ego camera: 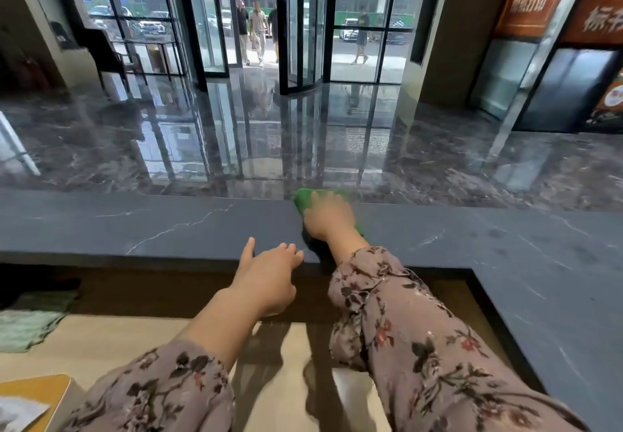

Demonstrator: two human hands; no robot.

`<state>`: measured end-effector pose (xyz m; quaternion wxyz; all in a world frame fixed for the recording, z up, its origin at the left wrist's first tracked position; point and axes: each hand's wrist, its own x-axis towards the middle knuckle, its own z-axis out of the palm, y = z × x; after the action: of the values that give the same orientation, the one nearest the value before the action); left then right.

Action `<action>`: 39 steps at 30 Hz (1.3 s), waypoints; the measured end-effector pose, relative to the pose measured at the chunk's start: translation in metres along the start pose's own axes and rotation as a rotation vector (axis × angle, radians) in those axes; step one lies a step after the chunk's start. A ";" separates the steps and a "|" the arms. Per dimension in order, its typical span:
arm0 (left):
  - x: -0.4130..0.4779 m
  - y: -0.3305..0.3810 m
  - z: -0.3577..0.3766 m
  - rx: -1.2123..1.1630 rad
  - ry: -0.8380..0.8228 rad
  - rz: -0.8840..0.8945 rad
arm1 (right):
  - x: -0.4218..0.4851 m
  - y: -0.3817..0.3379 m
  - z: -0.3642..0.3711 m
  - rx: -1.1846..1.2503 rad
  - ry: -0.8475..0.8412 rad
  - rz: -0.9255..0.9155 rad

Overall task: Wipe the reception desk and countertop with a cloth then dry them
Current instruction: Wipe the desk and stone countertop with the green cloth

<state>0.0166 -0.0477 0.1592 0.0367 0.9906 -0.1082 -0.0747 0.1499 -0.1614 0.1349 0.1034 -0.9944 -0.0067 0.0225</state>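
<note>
A dark grey marble countertop [151,226] runs across the view and turns toward me on the right. My right hand [328,217] presses flat on a green cloth [303,199] at the counter's far edge; the hand is motion-blurred and covers most of the cloth. My left hand [269,276] rests its fingertips on the near edge of the countertop, fingers spread, holding nothing. Below the counter lies the light wooden reception desk [135,340].
A pale green folded towel [30,320] lies on the desk at the left. A yellow-brown folder with paper [30,401] sits at the bottom left corner. Beyond the counter are a glossy marble lobby floor, glass doors and several people outside.
</note>
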 end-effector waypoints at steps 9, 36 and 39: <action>0.003 -0.008 -0.002 -0.005 -0.067 0.016 | 0.009 0.005 -0.009 0.002 -0.172 -0.350; -0.007 0.005 0.011 -0.021 0.005 -0.044 | -0.086 0.018 0.009 -0.015 0.087 -0.210; -0.006 0.004 0.010 -0.009 0.004 -0.035 | -0.093 0.045 0.002 0.002 0.102 -0.346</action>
<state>0.0082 -0.0506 0.1510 0.0401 0.9924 -0.0902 -0.0739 0.0571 -0.2066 0.1281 0.1067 -0.9782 -0.1722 -0.0459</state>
